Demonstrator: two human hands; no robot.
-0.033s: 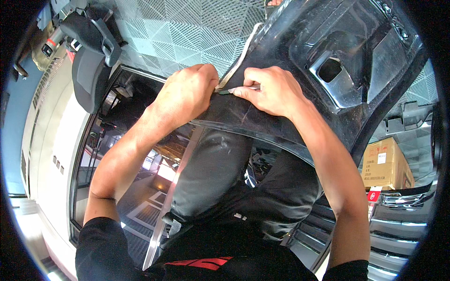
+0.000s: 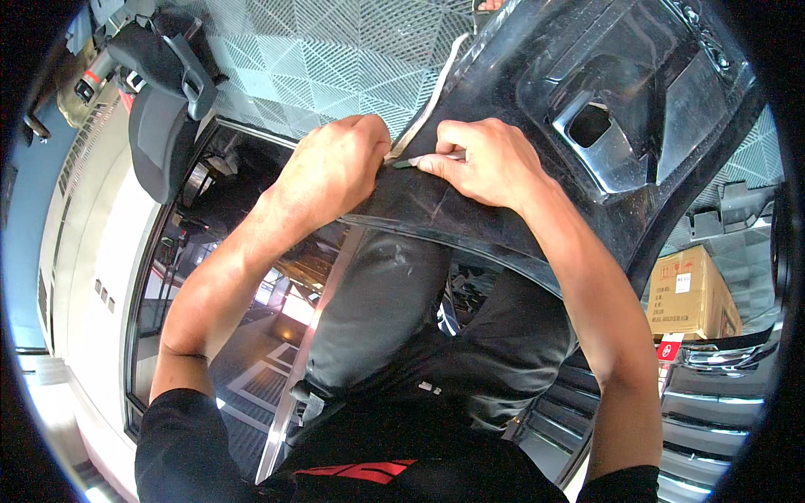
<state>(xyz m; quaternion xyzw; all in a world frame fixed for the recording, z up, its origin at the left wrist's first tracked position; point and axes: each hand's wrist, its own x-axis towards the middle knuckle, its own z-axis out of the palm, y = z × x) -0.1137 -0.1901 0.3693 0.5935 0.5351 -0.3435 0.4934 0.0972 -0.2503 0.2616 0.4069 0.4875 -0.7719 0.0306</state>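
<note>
A black moulded car panel [image 2: 495, 117] lies across my thighs and stretches away to the upper right. Along its left edge runs a thin pale strip [image 2: 440, 88], partly standing off the edge. My left hand [image 2: 340, 163] is closed in a pinch at the strip's near end, its fingertips largely hidden behind the knuckles. Between the thumb and fingers of my right hand [image 2: 490, 163] is a slim knife [image 2: 406, 163], its short grey-green blade pointing left at the panel's corner. The blade tip lies close beside my left fingertips.
A black car seat [image 2: 163, 126] stands at the upper left on grey patterned floor tiles [image 2: 285, 50]. Left of me is a glossy dark glass panel [image 2: 243, 335]. A cardboard box [image 2: 688, 293] sits at the right, above a chrome slatted grille [image 2: 696, 419]. Someone's fingers [image 2: 489, 5] show at the top edge.
</note>
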